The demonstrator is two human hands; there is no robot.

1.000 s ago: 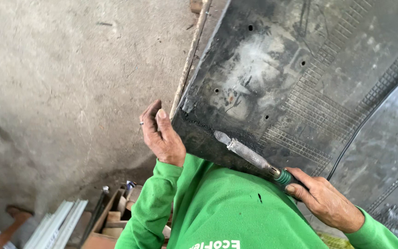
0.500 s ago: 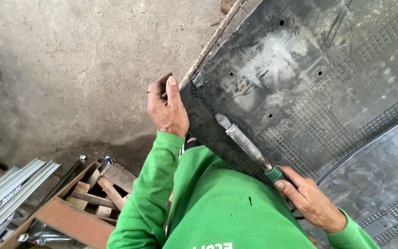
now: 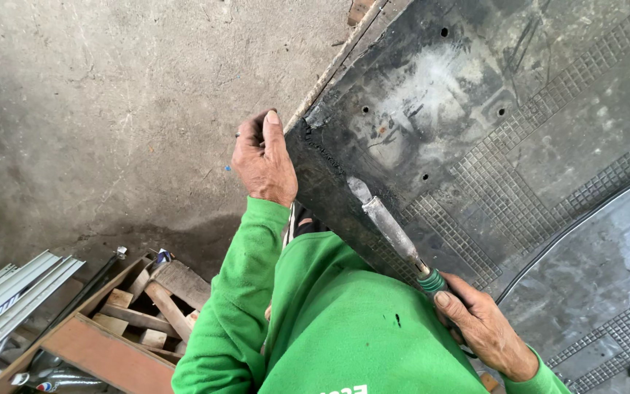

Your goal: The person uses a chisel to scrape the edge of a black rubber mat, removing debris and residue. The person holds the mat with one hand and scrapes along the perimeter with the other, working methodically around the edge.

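Head view: the left hand [image 3: 262,159] sits at centre frame, fingers curled tight around the corner edge of a large black rubber sheet [image 3: 475,138], which fills the upper right and right of the frame. The right hand [image 3: 481,327], at lower right, is closed around the green handle of a flat metal scraper [image 3: 391,233]. The scraper blade tip rests on the sheet surface at centre, just below a grey worn patch with small holes. Green sleeves [image 3: 329,321] occupy the lower centre. Bare concrete floor [image 3: 111,109] covers the upper left. A wooden crate [image 3: 122,321] with loose blocks lies at lower left, beside pale metal rails [image 3: 9,292].

Risk assessment: the blade points toward the left hand's side of the sheet. If the blade skids off the smooth rubber, it could travel toward those fingers. A steep blade angle could gouge or cut the sheet. If the pinched corner slips free, the sheet could sag and the blade lose its bearing.
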